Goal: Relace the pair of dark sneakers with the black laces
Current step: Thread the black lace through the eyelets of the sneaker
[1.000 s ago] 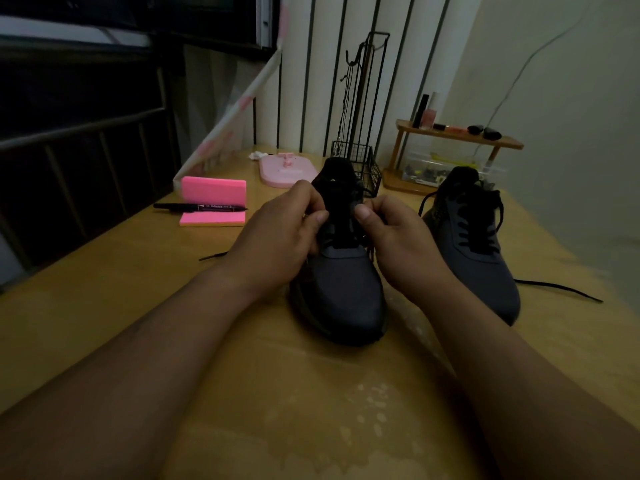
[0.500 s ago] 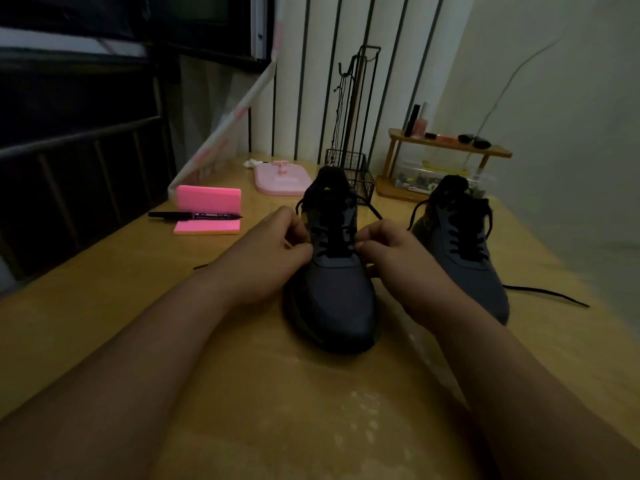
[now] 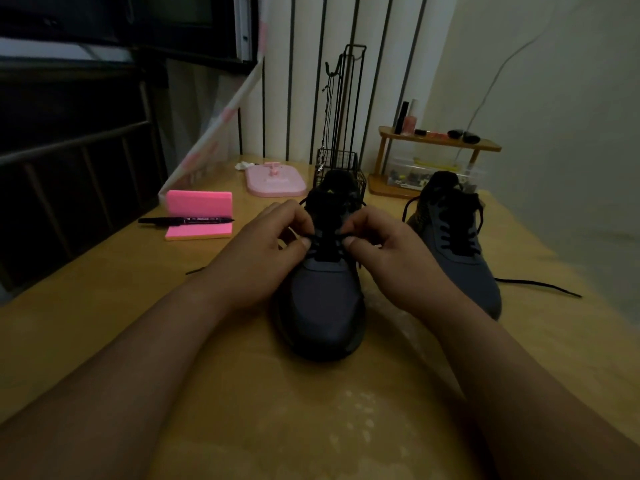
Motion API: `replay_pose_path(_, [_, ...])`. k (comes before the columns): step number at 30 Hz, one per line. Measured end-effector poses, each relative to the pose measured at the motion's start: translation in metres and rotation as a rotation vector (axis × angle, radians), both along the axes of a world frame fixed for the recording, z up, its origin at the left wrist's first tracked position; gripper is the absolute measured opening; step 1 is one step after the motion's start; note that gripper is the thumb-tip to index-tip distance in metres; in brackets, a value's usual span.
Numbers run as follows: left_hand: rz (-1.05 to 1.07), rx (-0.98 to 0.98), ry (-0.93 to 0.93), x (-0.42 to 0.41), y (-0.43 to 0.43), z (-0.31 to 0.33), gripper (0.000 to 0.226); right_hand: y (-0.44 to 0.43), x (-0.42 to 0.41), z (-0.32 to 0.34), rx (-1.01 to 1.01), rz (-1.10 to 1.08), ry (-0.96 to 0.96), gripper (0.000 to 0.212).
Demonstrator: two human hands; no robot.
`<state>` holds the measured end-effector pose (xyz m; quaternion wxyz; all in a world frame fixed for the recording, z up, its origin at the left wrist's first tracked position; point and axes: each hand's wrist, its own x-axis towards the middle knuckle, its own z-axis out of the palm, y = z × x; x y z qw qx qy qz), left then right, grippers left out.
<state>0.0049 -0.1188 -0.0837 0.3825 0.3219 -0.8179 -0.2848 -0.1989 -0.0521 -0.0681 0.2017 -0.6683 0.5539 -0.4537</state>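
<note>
Head view: the black lace (image 3: 327, 234) lies sideways across the near sneaker (image 3: 325, 306); left hand (image 3: 263, 261) and right hand (image 3: 391, 265) seem to pinch one side each, fingers (image 3: 304, 242) curled.

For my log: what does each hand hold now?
Left hand: pinches the thin black lace on the dark grey sneaker.
Right hand: pinches the same lace.
</note>
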Motion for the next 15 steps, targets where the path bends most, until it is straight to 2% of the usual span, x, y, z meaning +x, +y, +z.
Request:
replay_pose_path(5, [0.015,-0.003,0.013,0.000,-0.002,-0.001,0.012,-0.001,-0.001,-0.001,0.069,-0.017,-0.133,0.011])
replay_pose_path(9, [0.015,0.090,0.075,-0.002,-0.004,-0.001,0.008,-0.001,-0.001,0.001,0.115,-0.060,-0.270,0.019])
replay_pose_path(15, [0.093,0.202,0.125,-0.010,-0.009,0.005,0.002,-0.014,0.001,0.002,0.137,-0.138,-0.247,0.012])
